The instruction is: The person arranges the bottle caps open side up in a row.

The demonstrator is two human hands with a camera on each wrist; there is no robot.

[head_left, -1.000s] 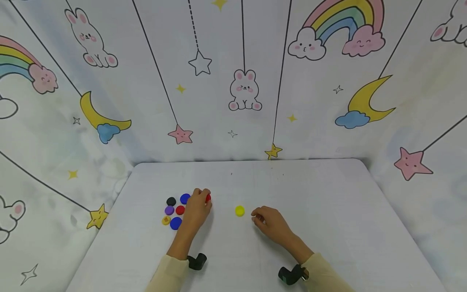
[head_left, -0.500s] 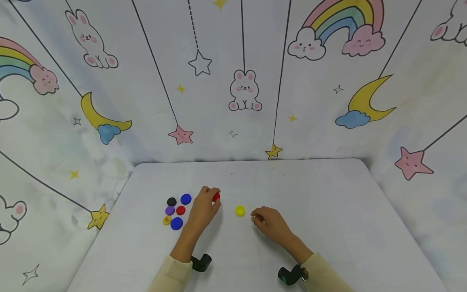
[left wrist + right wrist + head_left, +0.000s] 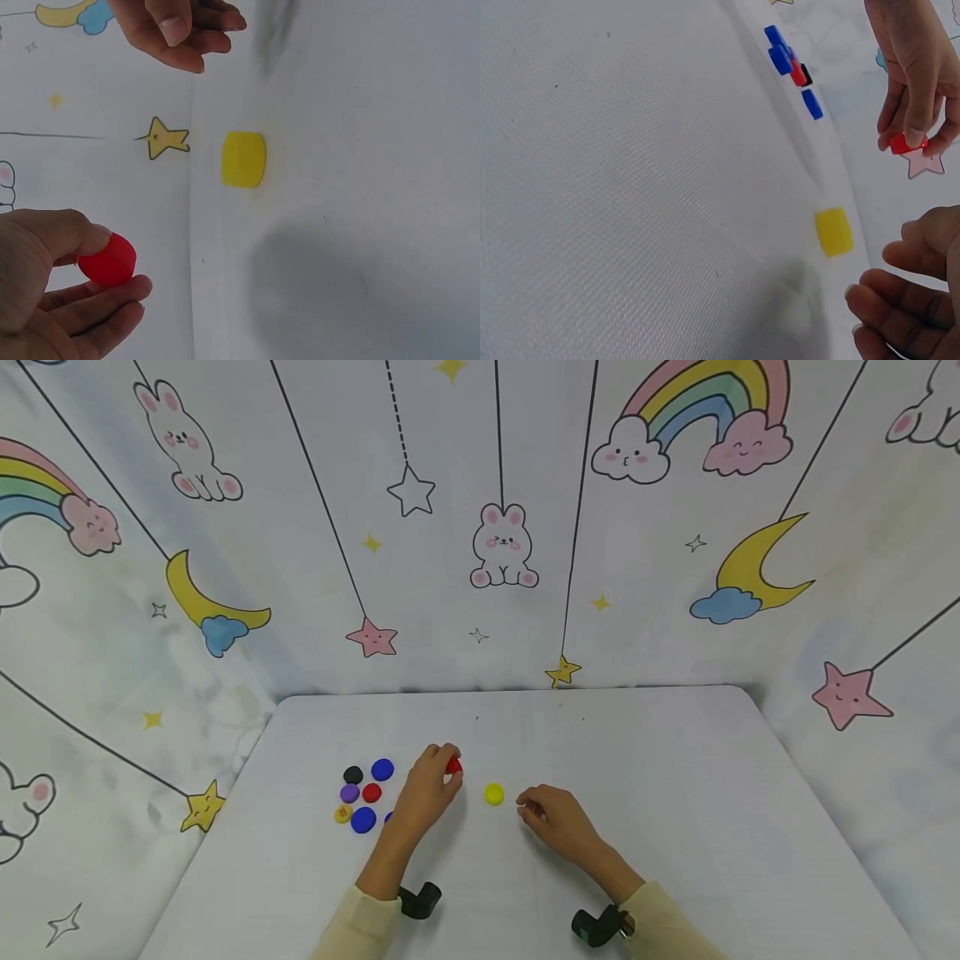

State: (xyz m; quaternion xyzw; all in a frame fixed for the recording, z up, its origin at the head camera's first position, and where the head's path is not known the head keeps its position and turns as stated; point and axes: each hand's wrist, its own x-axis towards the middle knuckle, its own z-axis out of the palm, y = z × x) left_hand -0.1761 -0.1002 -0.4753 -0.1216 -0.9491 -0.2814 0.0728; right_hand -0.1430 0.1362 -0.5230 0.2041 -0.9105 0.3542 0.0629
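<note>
My left hand (image 3: pixel 426 789) pinches a red bottle cap (image 3: pixel 107 260) between thumb and fingers, raised over the table. A yellow bottle cap (image 3: pixel 493 794) lies on the white table between the two hands. Just to its right is my right hand (image 3: pixel 558 820), its fingers loosely bent and nothing in them. In the right wrist view those relaxed fingers (image 3: pixel 889 307) are near the yellow cap, not touching it. To the left of my left hand lies a group of caps: a black one (image 3: pixel 353 775), a purple one (image 3: pixel 349 793), another red one (image 3: pixel 371 792) and several more.
Blue caps (image 3: pixel 363 820) and a small orange-yellow cap (image 3: pixel 342 813) belong to the left group; one more blue cap is mostly hidden behind my left wrist. The white table (image 3: pixel 675 793) meets a cloth backdrop (image 3: pixel 450 568) printed with rabbits, stars and rainbows.
My left hand has moved right, away from the group of caps, carrying the red bottle cap toward the yellow one. My right hand has stayed where it was.
</note>
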